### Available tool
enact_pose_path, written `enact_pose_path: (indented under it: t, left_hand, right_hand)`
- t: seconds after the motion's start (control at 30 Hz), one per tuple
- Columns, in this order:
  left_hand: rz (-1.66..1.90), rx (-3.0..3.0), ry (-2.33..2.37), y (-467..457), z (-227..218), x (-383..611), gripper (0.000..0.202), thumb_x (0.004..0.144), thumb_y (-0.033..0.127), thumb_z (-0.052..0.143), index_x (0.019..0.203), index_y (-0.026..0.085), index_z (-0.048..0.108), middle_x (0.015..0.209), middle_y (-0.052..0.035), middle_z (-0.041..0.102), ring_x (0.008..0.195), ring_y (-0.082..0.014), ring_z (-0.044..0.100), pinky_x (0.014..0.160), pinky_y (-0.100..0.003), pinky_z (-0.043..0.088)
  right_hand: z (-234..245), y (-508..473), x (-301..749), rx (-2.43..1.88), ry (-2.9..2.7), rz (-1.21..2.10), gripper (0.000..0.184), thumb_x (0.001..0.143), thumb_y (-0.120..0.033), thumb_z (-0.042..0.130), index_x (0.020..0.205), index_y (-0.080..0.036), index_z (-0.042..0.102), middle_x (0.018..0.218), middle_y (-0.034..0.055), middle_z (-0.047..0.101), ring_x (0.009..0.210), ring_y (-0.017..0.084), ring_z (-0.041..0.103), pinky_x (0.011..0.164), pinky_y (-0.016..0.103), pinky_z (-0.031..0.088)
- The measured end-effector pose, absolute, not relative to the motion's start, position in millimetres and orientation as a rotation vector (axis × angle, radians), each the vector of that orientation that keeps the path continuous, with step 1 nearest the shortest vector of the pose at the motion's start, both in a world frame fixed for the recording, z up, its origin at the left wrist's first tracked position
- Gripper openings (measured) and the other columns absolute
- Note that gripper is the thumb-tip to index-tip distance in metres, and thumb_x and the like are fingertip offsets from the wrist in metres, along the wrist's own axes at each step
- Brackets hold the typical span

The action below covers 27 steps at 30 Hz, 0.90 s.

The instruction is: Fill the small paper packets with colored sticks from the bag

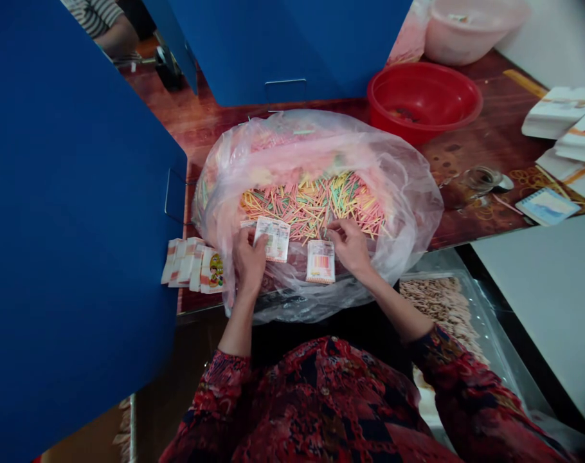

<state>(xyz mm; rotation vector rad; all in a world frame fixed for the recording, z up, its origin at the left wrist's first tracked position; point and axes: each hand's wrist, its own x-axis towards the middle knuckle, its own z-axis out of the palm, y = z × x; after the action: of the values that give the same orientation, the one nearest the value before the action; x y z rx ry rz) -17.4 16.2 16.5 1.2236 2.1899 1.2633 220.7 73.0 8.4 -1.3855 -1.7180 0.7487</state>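
A large heap of thin pink, yellow and green sticks (312,206) lies inside a clear plastic bag (408,212) on the wooden table. My left hand (250,260) is shut on a white printed paper packet (272,239) at the bag's near edge. My right hand (350,247) rests at the front of the heap, its fingertips among the sticks. Whether it grips any is hard to see. Between my hands lies a second striped packet (320,262). Left of the bag, several cartoon-printed packets (191,267) stand in an overlapping row.
Tall blue panels (75,193) rise at the left and back. A red bowl (425,103) and pink basin (470,32) stand beyond the bag. Paper stacks (560,112) and a notebook (547,206) lie right. A tray of pale material (441,305) sits below the table edge.
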Motion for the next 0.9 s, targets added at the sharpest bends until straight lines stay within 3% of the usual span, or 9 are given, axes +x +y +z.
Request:
enact_pose_path:
  t: [0.2, 0.4, 0.53, 0.63, 0.73, 0.9]
  left_hand:
    - [1.296, 1.297, 2.076, 11.9, 26.9, -23.8, 0.023, 0.092, 0.037, 0.06, 0.077, 0.021, 0.067, 0.074, 0.0017, 0.062, 0.075, -0.0163, 0.054, 0.074, -0.027, 0.044]
    - [1.312, 1.472, 2.195, 10.6, 36.9, -24.7, 0.026, 0.094, 0.034, 0.055, 0.102, 0.021, 0.076, 0.108, -0.0084, 0.069, 0.101, -0.0221, 0.063, 0.092, -0.033, 0.048]
    - [1.368, 1.419, 2.018, 10.1, 47.0, -21.1, 0.025, 0.091, 0.036, 0.059, 0.099, 0.02, 0.076, 0.099, -0.0064, 0.068, 0.096, -0.0214, 0.063, 0.09, -0.033, 0.049]
    - [1.291, 1.292, 1.687, 10.0, 52.2, -13.4, 0.026, 0.089, 0.039, 0.062, 0.1, 0.019, 0.074, 0.094, -0.0028, 0.07, 0.089, -0.0189, 0.063, 0.085, -0.03, 0.049]
    - [1.24, 1.177, 1.55, 10.7, 51.0, -1.3, 0.026, 0.087, 0.041, 0.065, 0.099, 0.019, 0.071, 0.087, 0.0004, 0.067, 0.08, -0.016, 0.058, 0.075, -0.026, 0.047]
    - [1.143, 1.243, 1.548, 13.5, 43.7, 26.2, 0.028, 0.09, 0.044, 0.057, 0.076, 0.02, 0.064, 0.065, 0.0038, 0.051, 0.063, -0.0137, 0.044, 0.059, -0.025, 0.035]
  right_hand:
    - [24.6, 79.2, 214.5, -1.222, -1.901, 0.706, 0.009, 0.089, -0.022, 0.057, 0.088, -0.021, 0.066, 0.09, 0.0078, 0.063, 0.088, 0.025, 0.06, 0.081, 0.039, 0.047]
    - [38.9, 82.2, 180.8, -1.084, -2.164, 0.694, 0.014, 0.096, -0.019, 0.055, 0.102, -0.02, 0.068, 0.097, 0.0089, 0.063, 0.095, 0.026, 0.059, 0.087, 0.04, 0.044]
    - [58.5, 89.3, 159.9, -0.948, -2.152, 0.726, 0.021, 0.098, -0.024, 0.062, 0.119, -0.02, 0.064, 0.113, 0.0099, 0.063, 0.108, 0.025, 0.057, 0.094, 0.038, 0.042]
    - [69.3, 96.4, 154.9, -0.837, -2.145, 0.815, 0.003, 0.097, -0.023, 0.063, 0.098, -0.021, 0.064, 0.103, 0.0056, 0.063, 0.101, 0.021, 0.057, 0.091, 0.034, 0.042]
    - [70.0, 98.4, 160.4, -0.827, -2.13, 0.93, 0.022, 0.098, -0.022, 0.061, 0.077, -0.021, 0.054, 0.081, -0.0001, 0.055, 0.083, 0.018, 0.053, 0.079, 0.031, 0.039]
    - [53.5, 89.9, 182.5, -0.86, -2.057, 0.937, 0.037, 0.102, -0.03, 0.052, 0.068, -0.022, 0.039, 0.074, -0.001, 0.046, 0.076, 0.018, 0.047, 0.073, 0.031, 0.036]
